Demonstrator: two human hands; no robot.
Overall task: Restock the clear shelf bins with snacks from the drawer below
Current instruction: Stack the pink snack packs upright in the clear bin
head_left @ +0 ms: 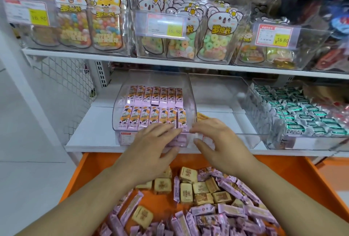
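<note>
A clear shelf bin (120, 103) on the lower shelf holds two neat rows of pink snack packs (153, 116). My left hand (153, 143) lies flat over the front row's right end, fingers straight and touching the packs. Beside it, my right hand (213, 137) has its fingertips at the bin's front right corner, fingers straight, holding nothing. Below the shelf, the open orange drawer (302, 182) contains a loose heap of pink packs (236, 213) and tan square snacks (187, 192).
A second clear bin (217, 94) to the right stands without snacks. Further right, a bin holds green-and-white wrapped sweets (294, 114). The upper shelf carries bins of bagged candy (213, 35) with price tags. A wire mesh panel (64, 88) is at the left.
</note>
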